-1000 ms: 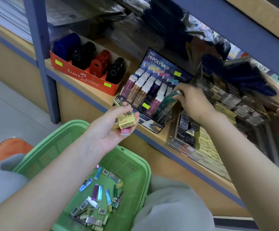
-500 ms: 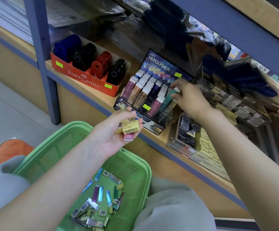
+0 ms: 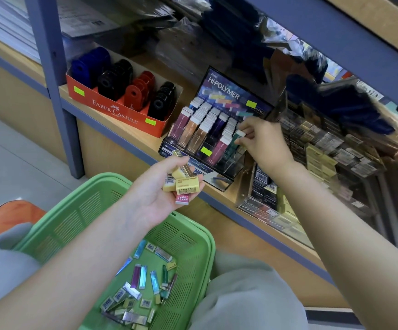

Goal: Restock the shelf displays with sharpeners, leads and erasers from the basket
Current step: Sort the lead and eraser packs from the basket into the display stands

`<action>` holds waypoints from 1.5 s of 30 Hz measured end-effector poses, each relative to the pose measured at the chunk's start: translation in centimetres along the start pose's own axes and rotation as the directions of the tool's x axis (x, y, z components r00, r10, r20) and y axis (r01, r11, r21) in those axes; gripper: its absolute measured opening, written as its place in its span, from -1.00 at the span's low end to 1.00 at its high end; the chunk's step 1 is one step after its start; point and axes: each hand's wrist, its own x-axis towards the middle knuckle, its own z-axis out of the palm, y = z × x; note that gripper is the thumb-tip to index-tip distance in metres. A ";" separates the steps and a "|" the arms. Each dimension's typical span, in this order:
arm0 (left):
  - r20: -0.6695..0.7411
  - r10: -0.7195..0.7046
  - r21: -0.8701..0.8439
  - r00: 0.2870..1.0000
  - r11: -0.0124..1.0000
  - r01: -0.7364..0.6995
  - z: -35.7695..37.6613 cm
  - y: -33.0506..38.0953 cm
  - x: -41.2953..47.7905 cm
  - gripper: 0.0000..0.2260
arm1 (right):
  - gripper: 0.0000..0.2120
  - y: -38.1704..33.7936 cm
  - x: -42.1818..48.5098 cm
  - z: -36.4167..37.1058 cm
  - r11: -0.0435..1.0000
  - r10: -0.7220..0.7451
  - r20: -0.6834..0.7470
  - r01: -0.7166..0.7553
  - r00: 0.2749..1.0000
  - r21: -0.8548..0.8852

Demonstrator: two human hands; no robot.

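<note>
- Teal white-capped lead case (image 3: 233,141): right hand (image 3: 264,142) pinches it, probably mid-insert in black display rack (image 3: 231,91).
- Left hand (image 3: 155,198) clutches yellow erasers (image 3: 186,186); next: press home, release.

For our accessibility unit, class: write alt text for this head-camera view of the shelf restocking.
The right hand pinches a slim green pack at the Hi-Polymer display on the shelf. The left hand holds small yellow erasers above a green basket of loose packs.
</note>
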 end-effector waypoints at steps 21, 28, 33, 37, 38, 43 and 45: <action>-0.026 0.053 0.151 0.998 0.987 -0.048 -0.1 -1.4 -0.2 -0.72 | -0.67 -5.0 -10.4 2.6 0.878 -0.272 0.176 0.169 0.946 0.449; -0.026 0.063 0.232 0.998 0.971 -0.056 -0.4 -3.3 -0.7 -0.79 | -0.67 -4.8 -12.6 1.7 0.894 -0.236 0.210 0.128 0.949 0.430; -0.005 0.055 0.249 0.998 0.967 -0.052 0.9 -4.7 -1.5 -0.76 | -0.77 -1.7 -15.2 -1.2 0.907 -0.140 0.113 0.082 0.984 0.412; 0.019 0.060 0.264 0.998 0.962 -0.063 2.6 -6.0 -1.6 -0.78 | -0.84 3.6 -16.5 -4.3 0.914 0.150 -0.033 -0.126 0.988 0.386; 0.032 0.057 0.286 0.998 0.956 -0.064 3.1 -6.3 -1.6 -0.79 | -0.84 5.2 -16.4 -4.9 0.921 0.211 -0.061 -0.177 0.976 0.346; 0.077 0.046 0.348 0.996 0.935 -0.070 5.2 -7.9 -1.3 -0.72 | -0.80 12.9 -15.6 -5.0 0.912 0.379 -0.081 -0.358 0.922 0.198; 0.093 0.041 0.375 0.995 0.924 -0.073 5.9 -8.5 -1.2 -0.74 | -0.80 14.8 -15.3 -4.4 0.907 0.388 -0.019 -0.378 0.922 0.185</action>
